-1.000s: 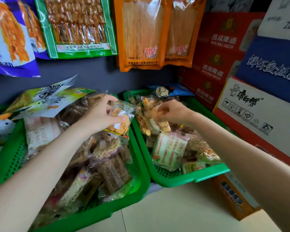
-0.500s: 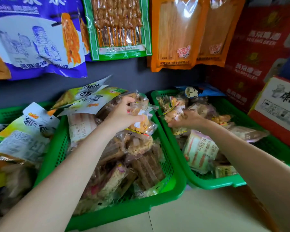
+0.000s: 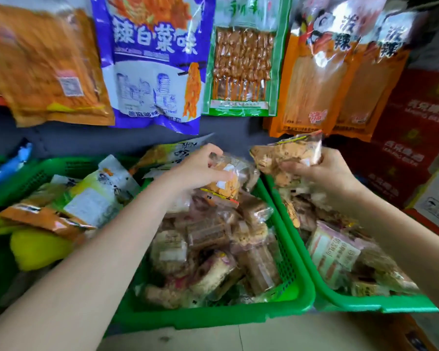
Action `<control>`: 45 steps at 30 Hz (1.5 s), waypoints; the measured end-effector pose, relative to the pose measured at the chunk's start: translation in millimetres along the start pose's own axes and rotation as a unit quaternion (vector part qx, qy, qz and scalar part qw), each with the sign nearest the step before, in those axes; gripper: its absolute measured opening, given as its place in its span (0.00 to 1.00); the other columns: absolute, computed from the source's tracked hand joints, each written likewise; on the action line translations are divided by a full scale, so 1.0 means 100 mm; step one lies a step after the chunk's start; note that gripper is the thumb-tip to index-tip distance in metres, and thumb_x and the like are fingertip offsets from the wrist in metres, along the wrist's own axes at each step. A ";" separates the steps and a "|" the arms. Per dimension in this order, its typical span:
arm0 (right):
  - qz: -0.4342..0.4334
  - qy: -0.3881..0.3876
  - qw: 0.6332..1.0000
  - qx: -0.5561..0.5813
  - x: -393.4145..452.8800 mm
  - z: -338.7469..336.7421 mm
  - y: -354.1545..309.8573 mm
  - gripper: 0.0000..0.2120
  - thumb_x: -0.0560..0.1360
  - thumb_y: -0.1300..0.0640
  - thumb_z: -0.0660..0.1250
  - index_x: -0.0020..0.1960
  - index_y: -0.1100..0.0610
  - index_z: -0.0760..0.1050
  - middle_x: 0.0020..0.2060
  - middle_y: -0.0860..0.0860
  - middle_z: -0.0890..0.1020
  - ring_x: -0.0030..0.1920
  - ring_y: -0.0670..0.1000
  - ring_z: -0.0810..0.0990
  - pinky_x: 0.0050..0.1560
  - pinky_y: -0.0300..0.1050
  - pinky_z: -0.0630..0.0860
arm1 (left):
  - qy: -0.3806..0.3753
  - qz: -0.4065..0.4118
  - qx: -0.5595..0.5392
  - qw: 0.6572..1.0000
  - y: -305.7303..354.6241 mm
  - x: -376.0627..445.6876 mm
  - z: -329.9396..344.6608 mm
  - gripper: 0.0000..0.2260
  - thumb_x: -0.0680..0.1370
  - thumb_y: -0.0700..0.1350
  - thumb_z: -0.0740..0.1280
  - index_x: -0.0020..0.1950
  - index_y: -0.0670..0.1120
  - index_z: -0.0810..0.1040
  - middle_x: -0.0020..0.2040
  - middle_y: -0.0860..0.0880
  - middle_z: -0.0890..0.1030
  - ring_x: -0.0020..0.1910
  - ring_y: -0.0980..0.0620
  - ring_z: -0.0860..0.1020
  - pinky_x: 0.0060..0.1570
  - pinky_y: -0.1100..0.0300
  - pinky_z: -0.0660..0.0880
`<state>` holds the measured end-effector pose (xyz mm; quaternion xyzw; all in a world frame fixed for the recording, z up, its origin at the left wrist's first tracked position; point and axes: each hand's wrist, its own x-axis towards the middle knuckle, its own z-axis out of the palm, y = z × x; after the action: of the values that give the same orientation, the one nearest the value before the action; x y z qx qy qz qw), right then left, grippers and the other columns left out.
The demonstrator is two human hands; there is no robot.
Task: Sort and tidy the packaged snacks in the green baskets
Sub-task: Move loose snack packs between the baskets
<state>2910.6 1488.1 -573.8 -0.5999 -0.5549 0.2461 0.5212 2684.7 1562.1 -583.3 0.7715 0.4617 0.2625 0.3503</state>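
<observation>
Lifted since half a second ago, the right hand (image 3: 322, 173) now has its fingers (image 3: 293, 165) grasping a clear crinkly packet of orange crackers (image 3: 287, 154) above the right green plastic basket (image 3: 360, 304), while the left hand (image 3: 198, 168) fingers (image 3: 221, 174) grip a similar clear cracker packet (image 3: 228, 183) over the middle green plastic basket (image 3: 213, 316), purple and orange hanging snack bags (image 3: 152, 59) beyond.

Soft, even light fills the head view, bright enough to read colours, with only faint shadows between the packets in the green baskets (image 3: 213, 317) and no clear source. White glare streaks the glossy hanging packs, strongest on the orange packs (image 3: 340, 59) in the upper right of the frame. Motion blur smears the orange bag (image 3: 46, 67) in the upper left and softens the red cartons (image 3: 411, 138) at the right edge, and the wide lens bends lines near the borders.
</observation>
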 end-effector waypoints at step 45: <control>-0.217 -0.350 0.860 -0.301 -0.22 4.53 -1.37 0.26 0.76 0.64 0.61 0.72 0.56 0.59 0.64 0.59 0.65 0.63 0.59 0.69 0.60 0.44 0.65 | 0.363 -0.176 0.276 0.873 -2.37 -2.12 -2.46 0.14 0.75 0.40 0.64 0.61 0.45 0.75 0.65 0.44 0.67 0.65 0.40 0.66 0.64 0.50 0.62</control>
<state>2453.2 1605.4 -609.4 -0.4665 -0.8639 0.1417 0.1268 2287.7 1523.9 -634.2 0.5934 0.7380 0.3200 -0.0285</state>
